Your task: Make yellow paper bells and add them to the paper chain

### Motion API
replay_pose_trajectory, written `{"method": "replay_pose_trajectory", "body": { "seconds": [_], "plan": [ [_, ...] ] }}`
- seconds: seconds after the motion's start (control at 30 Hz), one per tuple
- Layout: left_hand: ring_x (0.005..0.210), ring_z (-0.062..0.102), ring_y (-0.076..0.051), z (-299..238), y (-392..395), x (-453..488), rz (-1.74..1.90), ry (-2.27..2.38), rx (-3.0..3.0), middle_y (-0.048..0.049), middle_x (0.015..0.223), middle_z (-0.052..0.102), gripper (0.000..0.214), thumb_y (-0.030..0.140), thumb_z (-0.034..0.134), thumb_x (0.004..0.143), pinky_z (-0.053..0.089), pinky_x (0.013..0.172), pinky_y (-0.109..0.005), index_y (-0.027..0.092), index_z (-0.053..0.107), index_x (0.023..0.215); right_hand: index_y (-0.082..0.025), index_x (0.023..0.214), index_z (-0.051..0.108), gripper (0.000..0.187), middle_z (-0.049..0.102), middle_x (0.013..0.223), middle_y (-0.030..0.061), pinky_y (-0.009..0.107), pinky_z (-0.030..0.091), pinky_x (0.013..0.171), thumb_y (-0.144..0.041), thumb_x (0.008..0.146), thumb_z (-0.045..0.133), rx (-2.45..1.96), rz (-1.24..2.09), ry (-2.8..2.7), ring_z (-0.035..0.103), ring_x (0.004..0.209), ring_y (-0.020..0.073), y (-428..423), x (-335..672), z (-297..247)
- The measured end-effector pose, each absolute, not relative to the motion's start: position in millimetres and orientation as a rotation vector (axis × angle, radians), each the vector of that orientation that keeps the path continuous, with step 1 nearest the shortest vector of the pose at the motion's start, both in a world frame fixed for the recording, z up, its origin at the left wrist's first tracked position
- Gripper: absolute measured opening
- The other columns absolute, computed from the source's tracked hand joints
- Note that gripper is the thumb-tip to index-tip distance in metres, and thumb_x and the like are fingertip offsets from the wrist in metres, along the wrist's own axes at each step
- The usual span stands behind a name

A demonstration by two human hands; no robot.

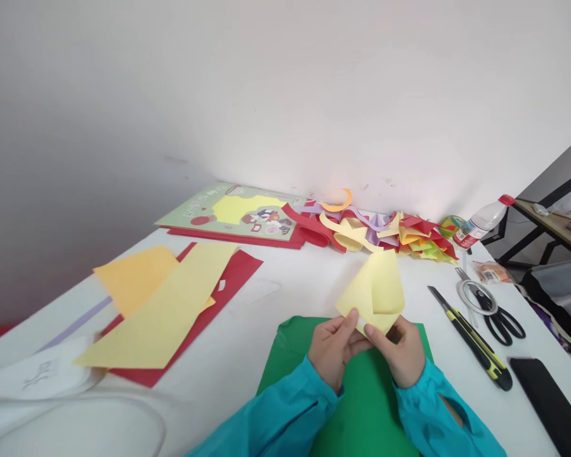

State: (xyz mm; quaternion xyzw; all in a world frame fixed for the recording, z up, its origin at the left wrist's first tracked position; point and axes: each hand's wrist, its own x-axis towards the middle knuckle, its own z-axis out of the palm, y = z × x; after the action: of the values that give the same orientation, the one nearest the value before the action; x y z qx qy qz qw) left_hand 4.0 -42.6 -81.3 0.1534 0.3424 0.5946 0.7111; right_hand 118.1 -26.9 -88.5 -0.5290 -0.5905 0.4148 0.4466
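Both hands grip a folded piece of pale yellow paper (388, 282), held above a green sheet (361, 406). My left hand (335, 346) pinches its lower left corner between thumb and fingers. On the right side, my right hand (402, 349) has its thumb pressed on the lower edge and its fingers behind the paper. A small white strip (360, 325), perhaps tape, shows between the two thumbs. The paper's upper part stands open like a pocket. The fingers behind it are partly hidden.
Left lie yellow, orange and red paper sheets (166, 324) beside a white cable device (42, 368). At the back are a booklet (238, 212) and colourful cut paper (361, 231). Right are a box cutter (476, 343), scissors (502, 324), a tape roll (477, 289) and a bottle (485, 221).
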Motion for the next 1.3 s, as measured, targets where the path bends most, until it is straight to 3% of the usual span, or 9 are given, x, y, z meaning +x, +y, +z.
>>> {"method": "replay_pose_trajectory", "body": {
  "seconds": [0.13,0.33,0.6,0.73,0.87,1.0,1.3],
  "plan": [
    [0.084,0.068,-0.028,-78.4,-41.1,0.5,1.315,0.774,0.342,-0.0133,0.075,0.073,0.044,0.050,0.074,0.061,0.055,0.077,-0.040,0.009,0.070,0.075,-0.015,0.079,0.069,0.039,0.070,0.068,0.0082,0.035,0.052,0.064,-0.052,0.067,0.065,-1.359,0.992,-1.478,0.064,0.072,0.0252,-27.3,118.0,-90.3],
    [0.066,0.068,-0.023,-82.8,-39.5,-0.2,1.388,0.804,0.497,-0.0074,0.070,0.073,0.032,0.038,0.081,0.055,0.056,0.070,-0.037,0.011,0.071,0.071,-0.014,0.088,0.067,0.044,0.071,0.077,0.0079,0.031,0.049,0.056,-0.054,0.069,0.064,-1.316,1.108,-1.442,0.061,0.063,0.0197,-26.0,121.2,-85.8],
    [0.052,0.064,-0.020,-77.6,-36.8,-5.9,1.320,0.934,0.592,-0.0057,0.055,0.067,0.047,0.059,0.071,0.058,0.055,0.059,-0.034,0.012,0.066,0.062,-0.015,0.083,0.062,0.042,0.061,0.060,0.0012,0.027,0.045,0.050,-0.055,0.070,0.063,-1.317,1.064,-1.441,0.055,0.055,0.0153,-21.3,124.8,-92.1],
    [0.063,0.066,-0.022,-73.5,-39.7,-6.0,1.363,1.004,0.714,-0.0045,0.061,0.068,0.036,0.050,0.074,0.058,0.056,0.062,-0.034,0.015,0.065,0.059,-0.016,0.094,0.054,0.040,0.063,0.078,0.0049,0.030,0.046,0.054,-0.046,0.070,0.068,-1.354,0.557,-1.496,0.057,0.063,0.0165,-22.0,129.5,-85.6],
    [0.071,0.066,-0.022,-77.2,-43.8,-5.1,1.356,1.031,0.970,-0.0059,0.072,0.070,0.021,0.037,0.066,0.071,0.055,0.065,-0.031,0.016,0.069,0.073,-0.019,0.094,0.059,0.013,0.062,0.082,0.0065,0.033,0.046,0.066,-0.021,0.081,0.061,-1.042,-0.002,-1.798,0.057,0.076,0.0184,-28.6,134.7,-72.1],
    [0.068,0.064,-0.018,-82.4,-46.6,-5.8,1.380,1.128,1.363,-0.0063,0.073,0.069,0.018,0.027,0.056,0.079,0.052,0.065,-0.028,0.017,0.071,0.079,-0.019,0.100,0.062,0.021,0.066,0.081,0.0062,0.033,0.045,0.065,-0.008,0.083,0.056,-0.824,-0.107,-2.027,0.058,0.075,0.0171,-32.6,134.1,-67.4],
    [0.060,0.063,-0.015,-90.2,-47.8,-7.3,1.597,1.392,2.012,-0.0062,0.066,0.068,0.021,0.017,0.050,0.083,0.049,0.054,-0.022,0.016,0.068,0.071,-0.015,0.096,0.063,0.017,0.069,0.077,0.0072,0.031,0.045,0.062,-0.008,0.083,0.056,-0.801,-0.242,-2.074,0.059,0.071,0.0165,-29.6,131.9,-73.1]
  ]
}}
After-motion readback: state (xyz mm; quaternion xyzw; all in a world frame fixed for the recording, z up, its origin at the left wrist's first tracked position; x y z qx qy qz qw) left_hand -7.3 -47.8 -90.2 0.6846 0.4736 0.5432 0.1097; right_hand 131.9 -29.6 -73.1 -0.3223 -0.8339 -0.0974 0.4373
